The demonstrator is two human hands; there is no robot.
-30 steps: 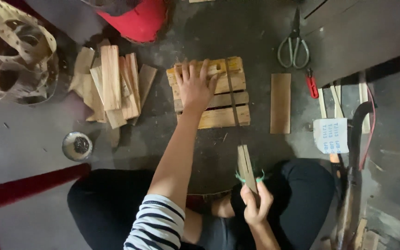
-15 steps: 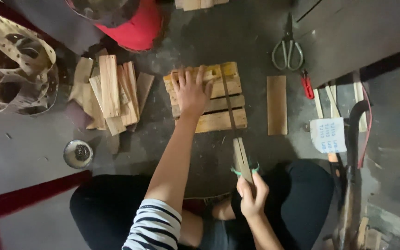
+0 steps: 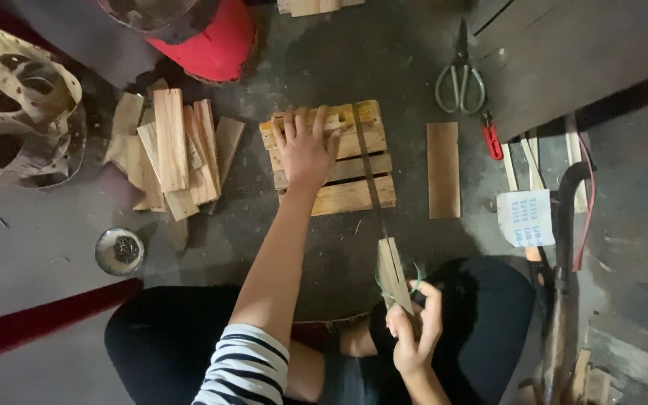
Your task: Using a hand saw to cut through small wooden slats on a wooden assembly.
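Pressing left hand point(image 3: 305, 150) on slat frame point(image 3: 330, 159); nails in bowl point(image 3: 119, 250).

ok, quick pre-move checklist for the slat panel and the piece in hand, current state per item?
1. Left hand flat on the slat panel, pinning it: ok.
2. Right hand grips the wooden piece near its lower end: ok.
3. Dark strap runs across the panel toward the held piece; whether taut or slack: cannot tell.
4. Spare slat lies apart from the panel, to its right: ok.
5. Scissors lie off the panel, beyond the spare slat: ok.
6. Small tin of fasteners beside the knee; its contents: cannot tell.
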